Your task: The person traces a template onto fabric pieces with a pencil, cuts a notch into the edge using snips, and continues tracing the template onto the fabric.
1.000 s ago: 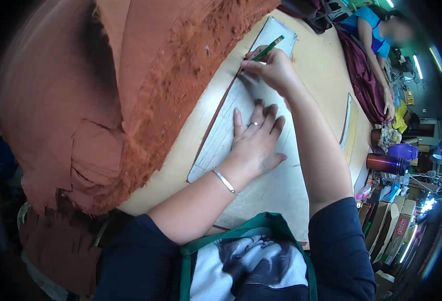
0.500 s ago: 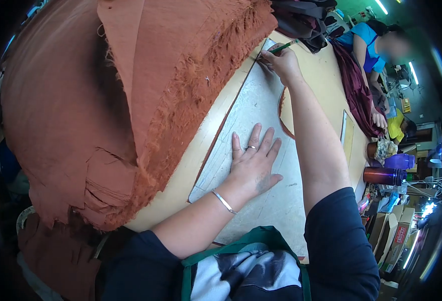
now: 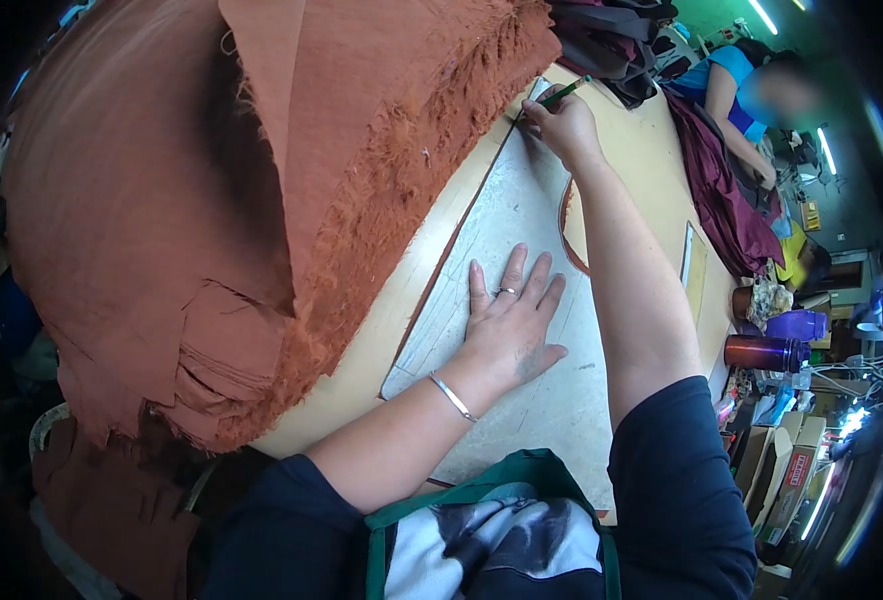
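Note:
A grey, flat pattern template (image 3: 441, 330) with a curved cutout lies over rust-coloured fabric, whose edge shows along the cutout (image 3: 567, 225) and the left side. My left hand (image 3: 513, 325) presses flat on the template with fingers spread, a ring and a bracelet on it. Near the template's far tip, my right hand (image 3: 565, 125) is closed around a green pencil (image 3: 567, 91). The pencil's point is hidden by my fingers, so I cannot see whether it touches the edge.
A big heap of rust fabric (image 3: 161, 200) with frayed edges covers the left of the pale table (image 3: 633, 150). Dark fabric (image 3: 611, 45) lies at the far end. On the right are maroon cloth (image 3: 706, 180), a tumbler (image 3: 761, 352), boxes (image 3: 796, 470) and a co-worker (image 3: 726, 85).
Both hands stay in nearly the same place, with the right one still at the template's tip. The view shifts slightly, and the co-worker's arm has moved up in the picture.

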`<state>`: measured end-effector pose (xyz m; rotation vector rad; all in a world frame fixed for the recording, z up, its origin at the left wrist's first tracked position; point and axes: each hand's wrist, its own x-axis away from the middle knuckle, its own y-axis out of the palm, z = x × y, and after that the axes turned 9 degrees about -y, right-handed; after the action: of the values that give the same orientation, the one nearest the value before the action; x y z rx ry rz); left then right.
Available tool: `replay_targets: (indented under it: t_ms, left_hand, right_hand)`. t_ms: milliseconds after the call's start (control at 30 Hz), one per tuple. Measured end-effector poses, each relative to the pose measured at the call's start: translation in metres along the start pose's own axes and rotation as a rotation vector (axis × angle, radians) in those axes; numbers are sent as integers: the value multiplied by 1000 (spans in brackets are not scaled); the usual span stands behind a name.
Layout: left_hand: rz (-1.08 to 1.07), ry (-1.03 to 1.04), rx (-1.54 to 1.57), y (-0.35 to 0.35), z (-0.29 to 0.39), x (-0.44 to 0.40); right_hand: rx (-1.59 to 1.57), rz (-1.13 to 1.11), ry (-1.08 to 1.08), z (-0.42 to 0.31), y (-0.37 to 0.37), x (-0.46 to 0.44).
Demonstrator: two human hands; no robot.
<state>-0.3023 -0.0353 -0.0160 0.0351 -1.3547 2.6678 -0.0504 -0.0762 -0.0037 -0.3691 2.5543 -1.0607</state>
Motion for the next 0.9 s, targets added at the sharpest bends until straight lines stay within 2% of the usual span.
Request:
replay_targets:
  t_ms: [67, 200, 300, 433, 567, 600, 633, 733, 833, 900]
  left_hand:
    - [4, 0, 10, 0, 0, 0]
    - [12, 0, 6, -3, 0, 1]
    - [26, 5, 21, 1, 0, 1]
    - [32, 7, 8, 0, 0, 1]
    - [-11, -15, -6, -5, 1, 0]
    - [35, -12, -8, -2, 1, 0]
    - [76, -6, -13, 0, 1, 1]
    - [14, 3, -34, -2, 1, 1]
    - [57, -5, -34, 1, 1, 1]
    - [80, -25, -57, 4, 0, 0]
  right_hand:
    - [130, 4, -50, -2, 2, 4]
    - [43, -134, -96, -15, 1, 31]
    - [-73, -98, -39, -8, 1, 30]
    - [91, 53, -60, -16, 5, 28]
    - [40, -146, -125, -40, 3, 70]
    - [-75, -153, -232, -40, 8, 81]
    - [-15, -204, -192, -51, 5, 88]
    - [-65, -156, -85, -52, -1, 81]
    - [-7, -113, -168, -62, 4, 91]
    - [49, -320, -87, -79, 0, 115]
